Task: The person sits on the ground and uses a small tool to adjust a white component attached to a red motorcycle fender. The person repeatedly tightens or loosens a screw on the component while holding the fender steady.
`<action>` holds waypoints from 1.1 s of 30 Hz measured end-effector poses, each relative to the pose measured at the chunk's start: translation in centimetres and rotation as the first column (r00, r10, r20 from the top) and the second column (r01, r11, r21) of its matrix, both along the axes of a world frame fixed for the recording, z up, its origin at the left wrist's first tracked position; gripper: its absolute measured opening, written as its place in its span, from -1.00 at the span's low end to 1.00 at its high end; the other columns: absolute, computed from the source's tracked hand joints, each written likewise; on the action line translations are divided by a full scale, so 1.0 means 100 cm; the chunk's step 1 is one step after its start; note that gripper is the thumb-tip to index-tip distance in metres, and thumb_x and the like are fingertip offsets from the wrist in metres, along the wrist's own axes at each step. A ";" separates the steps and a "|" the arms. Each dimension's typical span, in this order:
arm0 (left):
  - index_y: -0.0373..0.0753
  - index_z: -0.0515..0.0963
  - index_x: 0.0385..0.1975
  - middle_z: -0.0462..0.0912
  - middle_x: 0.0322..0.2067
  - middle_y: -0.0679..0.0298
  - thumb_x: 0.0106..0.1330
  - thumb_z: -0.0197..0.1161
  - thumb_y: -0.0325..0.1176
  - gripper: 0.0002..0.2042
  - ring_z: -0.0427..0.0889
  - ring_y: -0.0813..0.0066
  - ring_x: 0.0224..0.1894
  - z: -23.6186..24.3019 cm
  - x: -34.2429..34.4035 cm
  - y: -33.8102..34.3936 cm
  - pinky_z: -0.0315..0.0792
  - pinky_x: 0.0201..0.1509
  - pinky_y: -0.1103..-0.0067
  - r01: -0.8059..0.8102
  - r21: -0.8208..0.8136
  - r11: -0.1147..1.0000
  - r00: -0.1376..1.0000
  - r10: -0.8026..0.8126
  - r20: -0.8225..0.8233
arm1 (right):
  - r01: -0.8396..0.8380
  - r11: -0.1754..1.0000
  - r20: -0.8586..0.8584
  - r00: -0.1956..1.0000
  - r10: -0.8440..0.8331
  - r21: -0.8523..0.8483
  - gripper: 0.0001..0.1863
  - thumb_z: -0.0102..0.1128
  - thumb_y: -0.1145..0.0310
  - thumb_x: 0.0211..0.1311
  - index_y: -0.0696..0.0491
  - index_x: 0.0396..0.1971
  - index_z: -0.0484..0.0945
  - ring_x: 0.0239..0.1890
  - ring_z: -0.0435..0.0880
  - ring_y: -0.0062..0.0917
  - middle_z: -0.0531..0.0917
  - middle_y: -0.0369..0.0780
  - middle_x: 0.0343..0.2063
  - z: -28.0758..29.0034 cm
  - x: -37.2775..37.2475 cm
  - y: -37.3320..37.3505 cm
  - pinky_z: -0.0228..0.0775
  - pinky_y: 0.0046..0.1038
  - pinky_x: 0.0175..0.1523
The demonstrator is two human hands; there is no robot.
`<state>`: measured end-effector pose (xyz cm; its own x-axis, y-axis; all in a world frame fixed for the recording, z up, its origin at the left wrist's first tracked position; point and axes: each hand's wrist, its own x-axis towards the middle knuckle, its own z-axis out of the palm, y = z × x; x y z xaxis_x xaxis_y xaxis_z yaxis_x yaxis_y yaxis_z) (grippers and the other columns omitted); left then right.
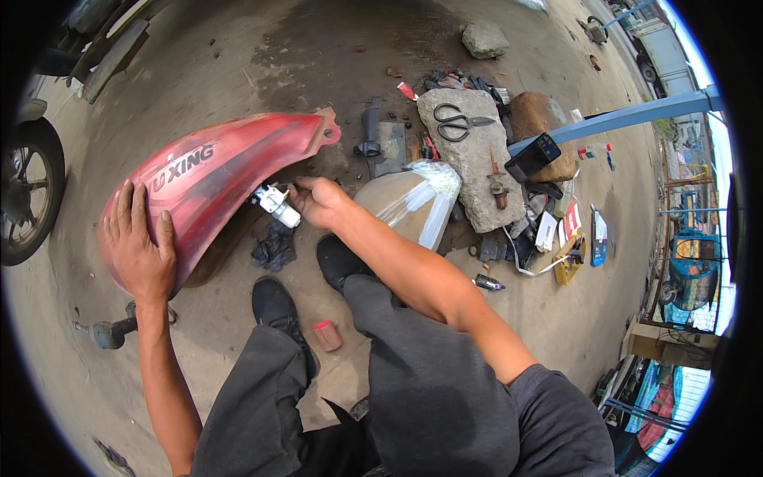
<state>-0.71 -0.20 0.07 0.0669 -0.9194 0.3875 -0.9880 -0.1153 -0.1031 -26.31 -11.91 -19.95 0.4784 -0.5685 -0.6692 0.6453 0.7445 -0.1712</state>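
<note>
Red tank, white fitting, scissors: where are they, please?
Red tank (218, 179): head view, on its side panel.
White fitting (281, 208): head view, on its body.
Scissors (469, 122): head view, near the pivot.

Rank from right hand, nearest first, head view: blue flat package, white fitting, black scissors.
1. White fitting: just left of the right hand, by the red tank.
2. Black scissors: on the stone slab, up and right.
3. Blue flat package: farthest right.
</note>
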 end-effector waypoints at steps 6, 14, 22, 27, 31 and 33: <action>-0.18 0.44 0.22 0.40 0.27 0.17 0.32 0.13 -0.14 -0.51 0.32 0.15 0.33 0.005 -0.004 0.000 0.05 0.44 0.23 -0.030 -0.019 0.999 0.999 0.029 -0.022 | 0.043 0.946 -0.265 0.955 -0.133 -0.320 -0.85 0.00 0.47 0.39 0.19 -0.12 0.40 -0.33 0.63 -0.48 0.58 -0.19 -0.27 0.032 -0.017 -0.001 0.61 -0.46 -0.26; -0.21 0.48 0.17 0.41 0.26 0.11 0.25 0.19 -0.19 -0.52 0.34 0.09 0.31 0.001 0.005 0.004 0.06 0.44 0.18 -0.031 -0.028 0.999 0.996 0.028 -0.080 | -0.061 0.817 -0.391 0.897 -0.208 -0.573 -0.81 0.01 0.43 0.41 0.17 -0.06 0.39 -0.33 0.65 -0.54 0.58 -0.21 -0.24 0.067 -0.012 0.003 0.60 -0.49 -0.24; -0.21 0.48 0.16 0.42 0.25 0.12 0.22 0.21 -0.17 -0.50 0.34 0.12 0.31 0.001 0.003 0.003 0.06 0.44 0.15 -0.034 -0.039 0.999 0.995 0.031 -0.091 | -0.096 0.777 -0.436 0.867 -0.243 -0.623 -0.80 -0.02 0.43 0.41 0.21 -0.07 0.38 -0.33 0.66 -0.52 0.56 -0.18 -0.21 0.070 -0.011 0.007 0.62 -0.48 -0.24; -0.21 0.49 0.16 0.43 0.24 0.12 0.21 0.23 -0.15 -0.49 0.34 0.13 0.31 0.001 0.004 0.004 0.06 0.44 0.15 -0.036 -0.042 0.998 0.995 0.032 -0.094 | -0.062 0.929 -0.278 0.959 -0.046 -0.364 -0.83 -0.04 0.47 0.42 0.21 -0.09 0.41 -0.33 0.65 -0.50 0.59 -0.17 -0.23 0.045 -0.011 -0.003 0.64 -0.51 -0.24; -0.22 0.48 0.16 0.43 0.24 0.11 0.21 0.23 -0.15 -0.49 0.33 0.13 0.31 0.001 0.003 0.003 0.06 0.43 0.14 -0.033 -0.040 0.999 0.994 0.029 -0.102 | -0.137 0.990 -0.089 0.987 0.134 -0.035 -0.84 -0.10 0.50 0.44 0.20 -0.09 0.42 -0.26 0.64 -0.50 0.59 -0.15 -0.19 0.006 -0.006 -0.003 0.62 -0.54 -0.23; -0.22 0.48 0.16 0.42 0.24 0.11 0.21 0.23 -0.15 -0.48 0.33 0.12 0.31 0.002 0.002 0.003 0.07 0.43 0.14 -0.029 -0.041 0.999 0.993 0.024 -0.113 | -0.101 0.995 -0.081 0.992 0.101 0.006 -0.85 -0.10 0.50 0.44 0.20 -0.12 0.43 -0.24 0.63 -0.48 0.59 -0.13 -0.22 0.000 -0.001 0.002 0.61 -0.54 -0.23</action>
